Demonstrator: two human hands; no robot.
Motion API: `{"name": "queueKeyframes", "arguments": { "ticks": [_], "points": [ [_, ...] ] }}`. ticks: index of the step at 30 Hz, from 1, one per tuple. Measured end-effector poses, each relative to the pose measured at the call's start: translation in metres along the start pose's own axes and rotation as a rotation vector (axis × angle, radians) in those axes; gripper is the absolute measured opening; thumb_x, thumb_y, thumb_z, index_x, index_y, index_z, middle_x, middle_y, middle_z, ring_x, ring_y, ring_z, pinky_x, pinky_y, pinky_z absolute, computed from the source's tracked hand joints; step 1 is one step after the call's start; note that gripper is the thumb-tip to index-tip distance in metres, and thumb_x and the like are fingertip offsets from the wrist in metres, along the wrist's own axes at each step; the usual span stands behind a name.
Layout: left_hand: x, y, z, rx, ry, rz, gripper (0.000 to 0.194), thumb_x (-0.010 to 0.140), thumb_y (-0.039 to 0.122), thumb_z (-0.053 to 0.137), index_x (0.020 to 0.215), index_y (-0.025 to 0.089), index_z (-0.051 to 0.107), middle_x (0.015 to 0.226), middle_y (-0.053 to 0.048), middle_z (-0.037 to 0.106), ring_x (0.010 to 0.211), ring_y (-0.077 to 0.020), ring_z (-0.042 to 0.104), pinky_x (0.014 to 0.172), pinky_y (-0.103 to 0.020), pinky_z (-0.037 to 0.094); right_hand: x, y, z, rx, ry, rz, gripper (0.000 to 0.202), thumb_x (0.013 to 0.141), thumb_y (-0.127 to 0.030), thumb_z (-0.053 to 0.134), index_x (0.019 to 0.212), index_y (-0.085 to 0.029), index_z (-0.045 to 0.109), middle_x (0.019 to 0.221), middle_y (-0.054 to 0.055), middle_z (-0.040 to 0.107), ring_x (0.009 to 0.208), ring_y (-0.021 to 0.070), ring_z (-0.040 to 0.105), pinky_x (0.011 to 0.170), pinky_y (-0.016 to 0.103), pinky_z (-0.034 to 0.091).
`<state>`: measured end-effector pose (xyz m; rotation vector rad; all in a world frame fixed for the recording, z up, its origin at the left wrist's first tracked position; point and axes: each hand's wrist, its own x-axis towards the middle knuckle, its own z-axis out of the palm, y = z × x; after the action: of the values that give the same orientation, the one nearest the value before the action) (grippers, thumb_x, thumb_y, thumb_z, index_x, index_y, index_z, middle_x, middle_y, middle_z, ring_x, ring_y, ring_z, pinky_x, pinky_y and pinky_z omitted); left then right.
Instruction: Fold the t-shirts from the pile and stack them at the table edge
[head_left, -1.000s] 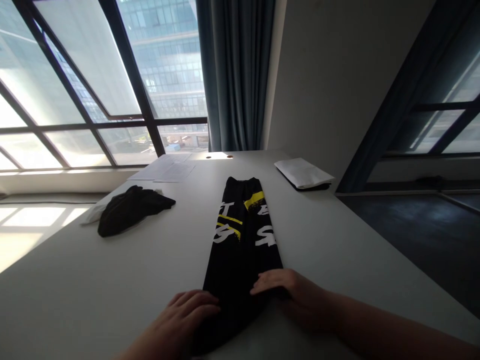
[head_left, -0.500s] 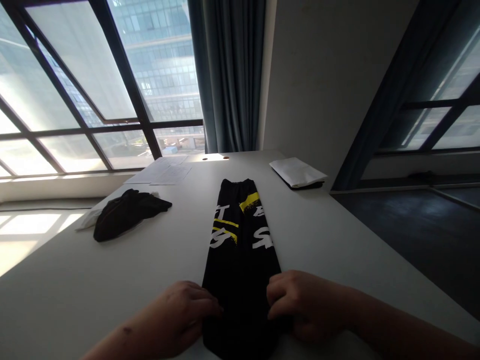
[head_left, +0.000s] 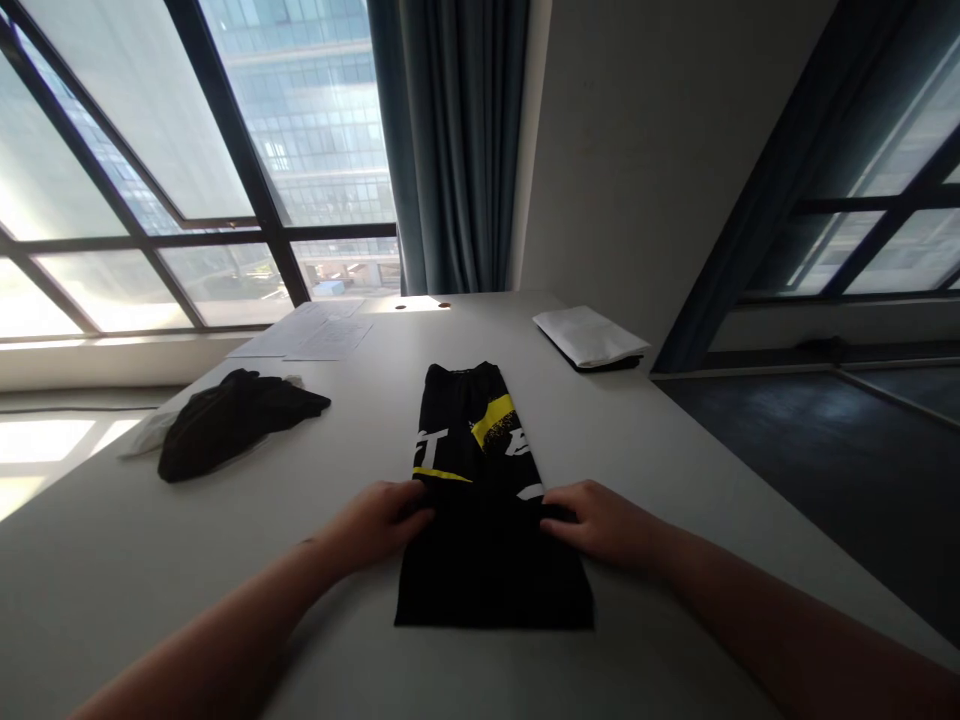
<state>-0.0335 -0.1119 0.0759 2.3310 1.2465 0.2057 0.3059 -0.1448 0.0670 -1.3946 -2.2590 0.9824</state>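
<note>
A pair of black pants (head_left: 491, 570) with yellow bands and white lettering lies lengthwise in front of me. Its near part is folded over away from me, covering some of the lettering, and a straight fold faces my side. At the left edge of the folded layer, my left hand (head_left: 386, 515) is closed on the cloth, thumb on top. Opposite it, my right hand (head_left: 596, 520) pinches the right edge in the same way. The gathered far end looks like a waistband.
The pants rest on a white table (head_left: 345, 640). To the left lies a dark cloth bundle (head_left: 232, 420) with clear plastic around it. Paper sheets (head_left: 307, 330) lie at the far left, and a white folded packet (head_left: 589, 337) over something black sits at the far right.
Both hands have moved forward, carrying the near end of the pants over onto the rest. The lower white lettering is now mostly covered, and the garment is shorter.
</note>
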Motion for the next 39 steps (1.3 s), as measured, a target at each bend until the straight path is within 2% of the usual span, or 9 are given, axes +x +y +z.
{"name": "queueKeyframes", "arguments": {
  "ticks": [4, 11, 20, 24, 26, 29, 32, 35, 39],
  "points": [
    [0.005, -0.008, 0.007, 0.158, -0.006, -0.049, 0.017, 0.094, 0.035, 0.054, 0.087, 0.021, 0.061, 0.078, -0.002, 0.066, 0.070, -0.0169, 0.059, 0.063, -0.028, 0.038, 0.006, 0.004, 0.006, -0.103, 0.064, 0.019, 0.022, 0.093, -0.040, 0.064, 0.090, -0.021, 0.075, 0.084, 0.004, 0.073, 0.074, 0.0215, 0.065, 0.067, 0.031, 0.044],
    [-0.004, -0.008, 0.002, 0.203, -0.006, -0.138, 0.015, 0.092, 0.032, 0.052, 0.095, 0.022, 0.063, 0.086, -0.005, 0.071, 0.077, -0.0219, 0.067, 0.066, -0.030, 0.041, 0.014, 0.018, 0.009, -0.017, 0.162, 0.044, 0.028, 0.094, -0.046, 0.063, 0.090, -0.020, 0.074, 0.073, 0.001, 0.066, 0.067, 0.0180, 0.058, 0.064, 0.029, 0.040],
    [-0.003, -0.006, 0.002, 0.295, 0.015, -0.290, 0.026, 0.099, 0.038, 0.042, 0.090, 0.023, 0.062, 0.086, -0.006, 0.073, 0.083, -0.0242, 0.069, 0.065, -0.032, 0.038, 0.020, 0.023, 0.015, 0.007, 0.301, 0.102, 0.028, 0.089, -0.043, 0.064, 0.108, -0.023, 0.071, 0.074, -0.002, 0.067, 0.067, 0.0178, 0.062, 0.068, 0.030, 0.045],
    [-0.001, -0.011, 0.007, 0.296, 0.065, -0.369, 0.035, 0.103, 0.046, 0.038, 0.091, 0.024, 0.063, 0.089, -0.006, 0.074, 0.085, -0.0251, 0.070, 0.066, -0.033, 0.040, 0.022, 0.026, 0.012, -0.007, 0.375, 0.107, 0.019, 0.089, -0.041, 0.063, 0.097, -0.023, 0.066, 0.075, -0.002, 0.068, 0.069, 0.0182, 0.064, 0.069, 0.030, 0.046],
    [0.000, -0.015, 0.011, 0.292, 0.102, -0.366, 0.036, 0.103, 0.051, 0.040, 0.093, 0.025, 0.064, 0.088, -0.006, 0.074, 0.083, -0.0253, 0.069, 0.066, -0.033, 0.040, 0.023, 0.028, 0.010, -0.055, 0.372, 0.074, 0.016, 0.089, -0.039, 0.064, 0.088, -0.023, 0.066, 0.077, -0.001, 0.068, 0.071, 0.0186, 0.064, 0.069, 0.030, 0.046],
    [0.005, -0.023, 0.017, 0.311, 0.176, -0.318, 0.028, 0.102, 0.046, 0.045, 0.094, 0.025, 0.063, 0.086, -0.005, 0.073, 0.081, -0.0248, 0.068, 0.069, -0.034, 0.043, 0.025, 0.031, 0.010, -0.178, 0.363, -0.016, 0.010, 0.089, -0.031, 0.065, 0.083, -0.023, 0.067, 0.081, 0.001, 0.068, 0.079, 0.0204, 0.064, 0.075, 0.032, 0.047],
    [0.021, -0.036, 0.019, 0.286, 0.294, -0.183, 0.022, 0.100, 0.040, 0.050, 0.104, 0.024, 0.064, 0.097, -0.006, 0.072, 0.095, -0.0257, 0.067, 0.083, -0.037, 0.048, 0.034, 0.039, 0.010, -0.276, 0.399, -0.116, 0.004, 0.088, -0.022, 0.064, 0.087, -0.022, 0.068, 0.090, 0.004, 0.070, 0.091, 0.0231, 0.064, 0.085, 0.035, 0.049],
    [0.056, -0.054, 0.015, 0.240, 0.364, -0.032, 0.036, 0.102, 0.045, 0.049, 0.130, 0.026, 0.063, 0.125, -0.009, 0.067, 0.121, -0.0285, 0.060, 0.104, -0.044, 0.045, 0.056, 0.055, 0.007, -0.325, 0.479, -0.143, 0.014, 0.093, -0.025, 0.060, 0.102, -0.021, 0.071, 0.106, 0.008, 0.072, 0.104, 0.0257, 0.063, 0.094, 0.039, 0.049],
    [0.130, -0.080, 0.002, 0.189, 0.361, -0.108, 0.047, 0.105, 0.050, 0.039, 0.146, 0.035, 0.057, 0.147, -0.006, 0.058, 0.139, -0.0310, 0.049, 0.116, -0.051, 0.037, 0.113, 0.080, -0.007, -0.395, 0.504, -0.104, 0.036, 0.101, -0.035, 0.053, 0.130, -0.021, 0.070, 0.129, 0.011, 0.071, 0.122, 0.0280, 0.061, 0.108, 0.045, 0.045]
  ]
}}
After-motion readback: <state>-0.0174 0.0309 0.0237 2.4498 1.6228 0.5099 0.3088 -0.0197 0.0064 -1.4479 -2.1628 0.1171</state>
